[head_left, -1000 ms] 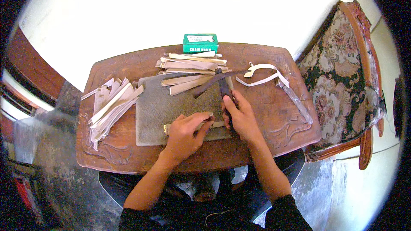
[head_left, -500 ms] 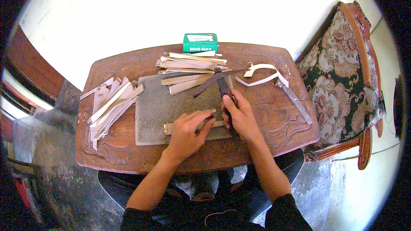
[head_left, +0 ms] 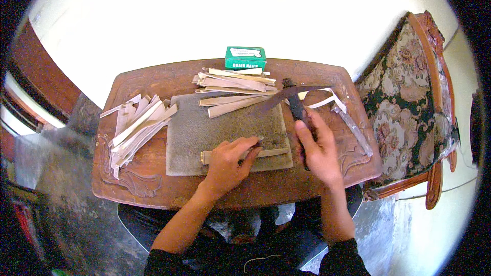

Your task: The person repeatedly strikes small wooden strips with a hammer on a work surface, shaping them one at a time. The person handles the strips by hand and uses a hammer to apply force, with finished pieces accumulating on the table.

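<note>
My right hand (head_left: 318, 145) is wrapped round the dark handle of a hammer (head_left: 294, 97), which has a long, curved, narrow head. It is raised over the right edge of a grey mat (head_left: 186, 128). On the mat's near part lies a flat tan strip (head_left: 276, 152), its middle hidden under my left hand (head_left: 230, 161). My left fingers are pinched at the strip round a short, dark, rod-like piece (head_left: 260, 138); only its pale top end shows, so its kind is unclear.
Fanned bundles of similar strips lie left of the mat (head_left: 138, 130) and at its far edge (head_left: 235, 86). A green box (head_left: 245, 58) stands at the table's (head_left: 146, 74) back. White looped strapping (head_left: 327, 97) and a greyish flat bar (head_left: 353, 128) lie right. A floral chair (head_left: 401, 102) adjoins.
The hammer in my right hand has moved right, away from my left hand. My left hand is lower on the strip, still pinched. The whole view has shifted slightly.
</note>
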Tool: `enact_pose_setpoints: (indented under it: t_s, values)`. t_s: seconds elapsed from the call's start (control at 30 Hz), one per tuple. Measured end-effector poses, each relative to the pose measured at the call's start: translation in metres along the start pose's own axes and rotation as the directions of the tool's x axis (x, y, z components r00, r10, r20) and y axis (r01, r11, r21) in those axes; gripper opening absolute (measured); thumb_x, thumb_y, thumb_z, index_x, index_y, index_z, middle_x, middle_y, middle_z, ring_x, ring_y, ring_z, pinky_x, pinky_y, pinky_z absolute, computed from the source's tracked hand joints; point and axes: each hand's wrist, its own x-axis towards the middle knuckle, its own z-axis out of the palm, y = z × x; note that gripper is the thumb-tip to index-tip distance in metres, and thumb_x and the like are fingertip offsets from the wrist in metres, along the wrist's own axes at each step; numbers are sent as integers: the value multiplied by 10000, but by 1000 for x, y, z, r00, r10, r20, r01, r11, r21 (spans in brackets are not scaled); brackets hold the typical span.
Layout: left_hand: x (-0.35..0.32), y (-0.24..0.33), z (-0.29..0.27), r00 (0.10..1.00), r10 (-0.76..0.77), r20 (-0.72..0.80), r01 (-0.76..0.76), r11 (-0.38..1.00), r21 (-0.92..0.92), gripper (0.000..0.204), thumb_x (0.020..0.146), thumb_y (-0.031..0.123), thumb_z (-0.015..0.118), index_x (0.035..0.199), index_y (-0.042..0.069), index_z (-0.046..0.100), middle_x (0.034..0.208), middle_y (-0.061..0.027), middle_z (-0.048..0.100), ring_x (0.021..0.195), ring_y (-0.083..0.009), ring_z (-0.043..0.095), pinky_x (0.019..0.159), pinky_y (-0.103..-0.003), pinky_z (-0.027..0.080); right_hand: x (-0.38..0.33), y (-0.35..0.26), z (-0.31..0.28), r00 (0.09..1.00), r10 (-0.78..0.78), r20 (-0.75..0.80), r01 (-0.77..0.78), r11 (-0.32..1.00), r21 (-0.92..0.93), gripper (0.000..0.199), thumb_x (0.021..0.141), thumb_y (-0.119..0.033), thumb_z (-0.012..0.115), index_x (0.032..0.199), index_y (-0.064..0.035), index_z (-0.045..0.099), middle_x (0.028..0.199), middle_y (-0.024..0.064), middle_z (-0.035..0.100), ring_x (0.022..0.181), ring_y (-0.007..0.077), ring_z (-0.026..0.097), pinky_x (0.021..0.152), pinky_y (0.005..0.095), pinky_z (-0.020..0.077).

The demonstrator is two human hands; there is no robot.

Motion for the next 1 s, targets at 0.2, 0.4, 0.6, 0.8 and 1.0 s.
enact_pose_setpoints:
  t_s: [0.2,0.4,0.6,0.8,1.0]
  values:
    - [1,3,1,999,12,-41,-12,1000,-7,181,877,138,685,1040,60,682,959,-101,717,825,-296,685,685,-395,491,-20,-46,-21,971,-233,45,235,921,-309,370,944,-96,614,1297,-1,560,1056,197,688,987,298,685,864,364,509]
    - [1,5,0,999,2,-42,-2,1000,-8,179,876,138,687,1036,60,683,958,-99,719,832,-296,688,693,-394,497,-33,-59,-23,912,-407,58,397,834,-383,377,921,-86,641,1281,-3,567,1106,213,680,1037,340,682,891,385,512]
    - [0,1,2,999,1,-42,-2,1000,-26,180,871,132,690,1035,59,681,969,-105,717,832,-300,686,690,-399,496,-33,-64,-19,931,-342,125,363,837,-409,374,920,-87,640,1277,-2,570,1128,221,672,1045,372,671,905,403,514]
    - [1,5,0,1000,-17,-14,17,1000,3,186,864,122,692,1038,58,678,950,-105,714,811,-303,682,673,-404,490,-33,-58,-16,922,-358,149,385,797,-466,371,911,-79,645,1266,-2,570,1112,225,665,1038,400,658,896,430,517]
    - [1,3,1,1000,7,-28,-7,1000,-2,188,867,117,688,1044,56,677,940,-104,712,797,-302,678,662,-402,486,-36,-69,-18,939,-318,129,341,827,-447,381,912,-80,643,1275,-5,554,1118,239,656,1039,416,648,885,445,517]
